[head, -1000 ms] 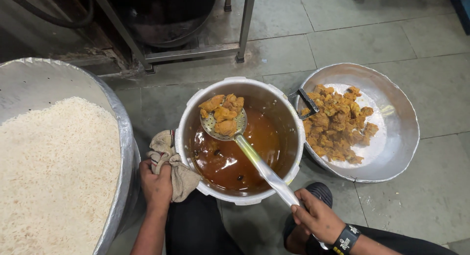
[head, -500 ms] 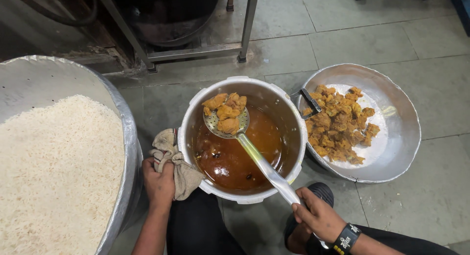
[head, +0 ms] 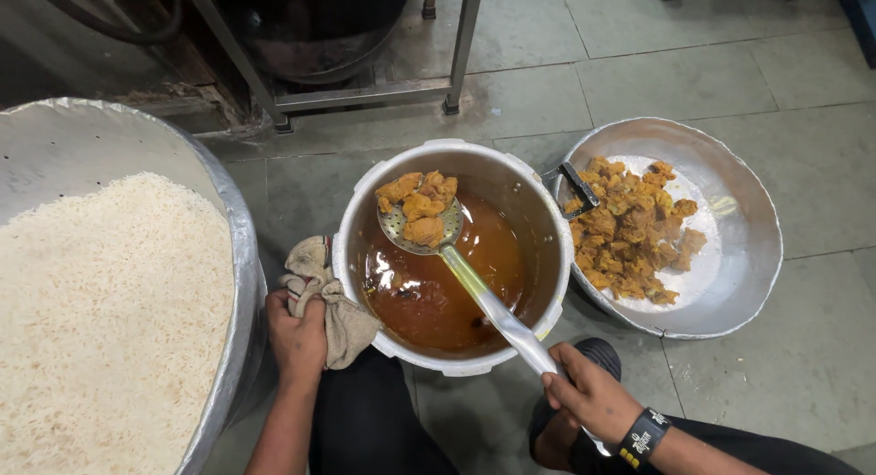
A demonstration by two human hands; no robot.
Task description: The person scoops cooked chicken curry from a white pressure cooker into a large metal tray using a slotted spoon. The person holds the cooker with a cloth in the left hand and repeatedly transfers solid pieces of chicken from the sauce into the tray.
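Note:
A white metal pot (head: 360,221) on the floor holds brown gravy (head: 438,283). My right hand (head: 589,397) grips the long handle of a perforated metal ladle (head: 424,227). Its bowl is lifted over the far side of the pot and carries several orange-brown fried pieces (head: 418,197). My left hand (head: 297,334) presses a grey cloth (head: 324,292) against the pot's left rim. A black wristband is on my right wrist.
A wide aluminium bowl (head: 748,247) to the right holds a heap of the same fried pieces (head: 630,229) and a black-handled utensil (head: 577,187). A big steel vessel (head: 239,247) full of white rice (head: 100,311) stands at left. A metal stand's legs (head: 461,51) are behind.
The ladle with its fried pieces has stayed raised over the pot, shifting only slightly. Both hands keep their holds.

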